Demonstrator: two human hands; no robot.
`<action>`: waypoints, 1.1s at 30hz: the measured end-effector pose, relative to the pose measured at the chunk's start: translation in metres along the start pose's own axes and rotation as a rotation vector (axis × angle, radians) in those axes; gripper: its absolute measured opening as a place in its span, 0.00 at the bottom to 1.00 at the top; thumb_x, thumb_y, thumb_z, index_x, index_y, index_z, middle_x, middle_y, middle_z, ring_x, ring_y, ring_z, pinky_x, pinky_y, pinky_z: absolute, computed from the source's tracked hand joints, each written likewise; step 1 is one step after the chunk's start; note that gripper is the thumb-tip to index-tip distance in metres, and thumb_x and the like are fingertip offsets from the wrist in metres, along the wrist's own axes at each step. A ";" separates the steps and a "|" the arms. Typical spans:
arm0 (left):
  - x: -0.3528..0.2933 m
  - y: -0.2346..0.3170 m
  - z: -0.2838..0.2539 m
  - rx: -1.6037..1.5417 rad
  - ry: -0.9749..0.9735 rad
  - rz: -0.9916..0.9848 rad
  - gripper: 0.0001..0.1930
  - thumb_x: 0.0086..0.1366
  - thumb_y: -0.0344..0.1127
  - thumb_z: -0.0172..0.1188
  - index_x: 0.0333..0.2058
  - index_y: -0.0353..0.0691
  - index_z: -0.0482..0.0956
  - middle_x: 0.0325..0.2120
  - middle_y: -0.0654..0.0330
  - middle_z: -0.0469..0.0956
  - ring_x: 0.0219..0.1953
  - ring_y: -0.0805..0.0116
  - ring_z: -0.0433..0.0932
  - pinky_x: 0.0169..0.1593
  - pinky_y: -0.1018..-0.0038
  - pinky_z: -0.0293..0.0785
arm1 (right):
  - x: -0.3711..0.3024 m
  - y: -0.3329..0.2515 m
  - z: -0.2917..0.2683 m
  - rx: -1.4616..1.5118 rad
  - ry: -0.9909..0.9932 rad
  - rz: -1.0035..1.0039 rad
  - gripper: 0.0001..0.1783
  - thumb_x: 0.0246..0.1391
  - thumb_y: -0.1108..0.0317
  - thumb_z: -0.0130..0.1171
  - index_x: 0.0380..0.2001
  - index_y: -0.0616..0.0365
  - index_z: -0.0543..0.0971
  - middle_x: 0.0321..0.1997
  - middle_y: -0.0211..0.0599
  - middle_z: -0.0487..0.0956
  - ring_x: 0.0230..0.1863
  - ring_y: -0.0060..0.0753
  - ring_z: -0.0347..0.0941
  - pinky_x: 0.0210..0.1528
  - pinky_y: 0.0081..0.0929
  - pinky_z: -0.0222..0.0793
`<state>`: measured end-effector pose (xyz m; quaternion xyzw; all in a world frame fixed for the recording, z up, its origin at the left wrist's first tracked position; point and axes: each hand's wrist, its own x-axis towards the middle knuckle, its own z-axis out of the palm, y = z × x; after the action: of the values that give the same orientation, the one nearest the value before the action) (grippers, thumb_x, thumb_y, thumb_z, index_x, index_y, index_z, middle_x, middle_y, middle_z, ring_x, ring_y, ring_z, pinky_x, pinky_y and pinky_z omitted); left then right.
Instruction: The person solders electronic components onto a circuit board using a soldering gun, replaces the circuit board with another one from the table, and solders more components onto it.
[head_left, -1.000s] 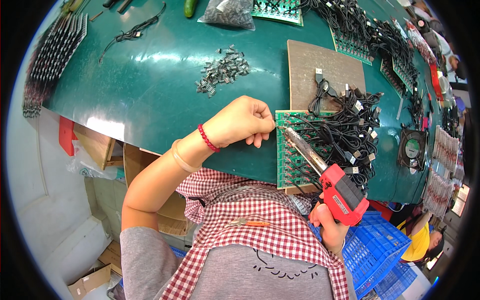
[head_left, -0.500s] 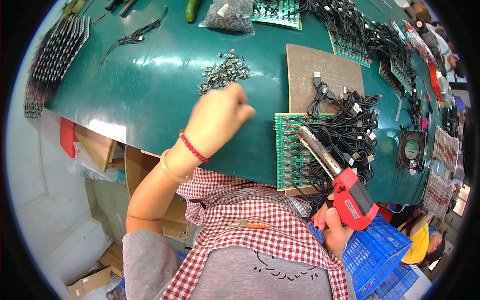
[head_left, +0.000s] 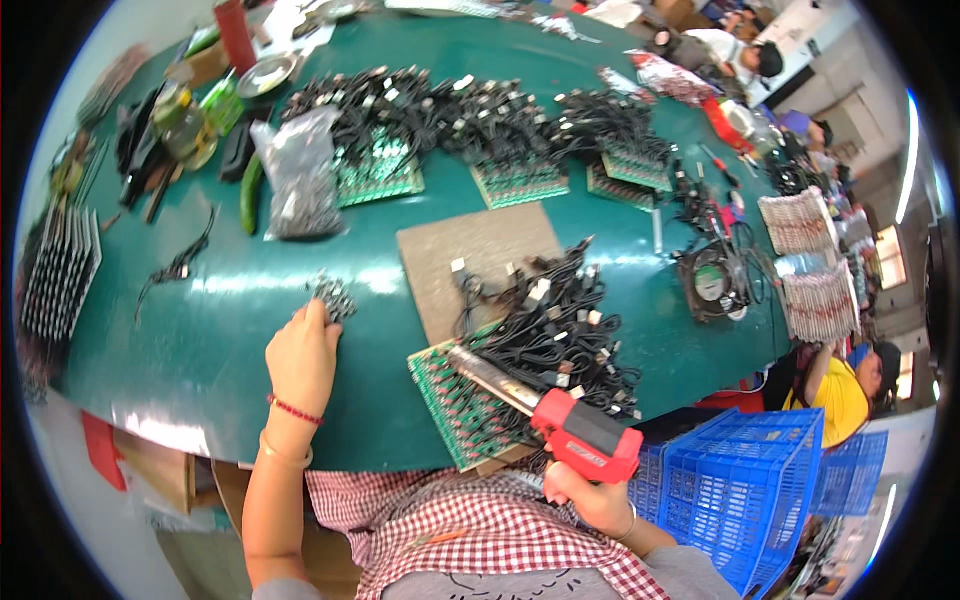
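My left hand (head_left: 303, 355), with a red bracelet on its wrist, is at the near edge of a small pile of dark components (head_left: 337, 297). Its fingers are drawn together; whatever they hold is hidden. In my right hand (head_left: 597, 503) is a red and black soldering gun (head_left: 588, 436). Its metal tip points left, over a green circuit board (head_left: 450, 405) with rows of solder points. Black USB cables (head_left: 565, 330) lie bunched across the board's right side. Under the board's far end is a brown square panel (head_left: 480, 245).
Finished-looking boards (head_left: 515, 185) with bundled cables stand along the back. A bag of components (head_left: 303, 185) lies beside a cucumber (head_left: 250, 197). A small fan (head_left: 708, 282) sits to the right. Blue crates (head_left: 740, 490) stand at the right edge; a person in yellow (head_left: 838, 400) is beyond.
The view has swung, bringing more of the table's far side into sight. My left hand's fingers now reach the components pile. The soldering gun stays in my right hand over the board.
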<state>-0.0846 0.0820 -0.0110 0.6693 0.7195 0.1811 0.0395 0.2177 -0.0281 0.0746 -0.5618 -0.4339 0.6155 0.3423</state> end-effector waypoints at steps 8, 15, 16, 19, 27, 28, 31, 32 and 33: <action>0.007 0.015 -0.001 -0.161 0.146 0.072 0.05 0.52 0.25 0.55 0.26 0.37 0.67 0.20 0.53 0.73 0.21 0.52 0.74 0.26 0.63 0.70 | 0.005 0.002 -0.003 0.241 0.070 -0.032 0.14 0.52 0.78 0.51 0.43 0.68 0.66 0.20 0.36 0.72 0.20 0.24 0.69 0.24 0.22 0.66; -0.064 0.086 -0.054 -1.308 -0.644 -0.123 0.02 0.57 0.23 0.56 0.28 0.32 0.72 0.22 0.62 0.76 0.25 0.77 0.77 0.27 0.81 0.74 | 0.013 -0.013 0.017 0.032 -0.152 -0.047 0.13 0.51 0.75 0.57 0.41 0.61 0.70 0.31 0.31 0.74 0.33 0.18 0.70 0.36 0.19 0.68; -0.075 0.095 -0.056 -1.302 -0.646 -0.031 0.03 0.56 0.23 0.57 0.29 0.32 0.73 0.23 0.61 0.76 0.24 0.77 0.77 0.28 0.80 0.74 | 0.014 -0.013 0.024 0.055 -0.157 -0.052 0.14 0.50 0.75 0.59 0.41 0.60 0.70 0.32 0.29 0.74 0.35 0.17 0.70 0.38 0.18 0.68; -0.096 0.111 -0.052 -1.232 -0.416 0.057 0.03 0.57 0.23 0.57 0.29 0.32 0.73 0.24 0.61 0.76 0.24 0.78 0.75 0.28 0.81 0.73 | 0.014 -0.014 0.031 0.068 -0.152 -0.058 0.15 0.48 0.76 0.61 0.40 0.59 0.71 0.33 0.27 0.74 0.35 0.16 0.70 0.39 0.18 0.68; -0.058 0.077 -0.029 -1.223 -0.021 -0.270 0.00 0.60 0.23 0.51 0.30 0.33 0.70 0.24 0.62 0.74 0.21 0.80 0.72 0.23 0.84 0.68 | 0.044 -0.007 0.039 0.207 0.107 -0.155 0.21 0.46 0.81 0.55 0.45 0.62 0.65 0.30 0.37 0.73 0.30 0.29 0.72 0.33 0.26 0.71; -0.052 0.069 -0.034 -1.212 0.032 -0.327 0.01 0.61 0.23 0.50 0.32 0.33 0.70 0.24 0.62 0.73 0.22 0.79 0.72 0.23 0.84 0.67 | 0.046 -0.007 0.037 0.187 0.149 -0.199 0.20 0.47 0.80 0.55 0.45 0.62 0.65 0.29 0.37 0.72 0.29 0.28 0.71 0.33 0.27 0.70; -0.052 0.046 -0.032 -1.205 0.025 -0.408 0.02 0.62 0.27 0.52 0.33 0.34 0.71 0.25 0.63 0.73 0.23 0.81 0.71 0.26 0.86 0.66 | 0.059 -0.001 0.026 0.261 0.074 -0.229 0.21 0.47 0.81 0.57 0.46 0.64 0.65 0.31 0.37 0.73 0.31 0.27 0.72 0.33 0.25 0.72; -0.055 0.044 -0.030 -1.201 0.023 -0.427 0.02 0.62 0.27 0.52 0.33 0.34 0.71 0.25 0.63 0.73 0.23 0.81 0.71 0.26 0.86 0.66 | 0.061 0.000 0.025 0.276 0.064 -0.218 0.22 0.46 0.81 0.57 0.46 0.64 0.65 0.30 0.38 0.73 0.30 0.27 0.72 0.33 0.25 0.72; -0.061 0.044 -0.027 -1.186 -0.035 -0.443 0.03 0.62 0.27 0.52 0.33 0.35 0.71 0.25 0.64 0.74 0.23 0.81 0.71 0.25 0.86 0.66 | 0.059 0.002 0.025 0.292 0.059 -0.209 0.22 0.46 0.82 0.57 0.46 0.64 0.65 0.30 0.39 0.73 0.30 0.28 0.72 0.33 0.26 0.72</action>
<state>-0.0450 0.0181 0.0169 0.3715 0.6175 0.5254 0.4522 0.1853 0.0216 0.0495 -0.4759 -0.3857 0.6161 0.4951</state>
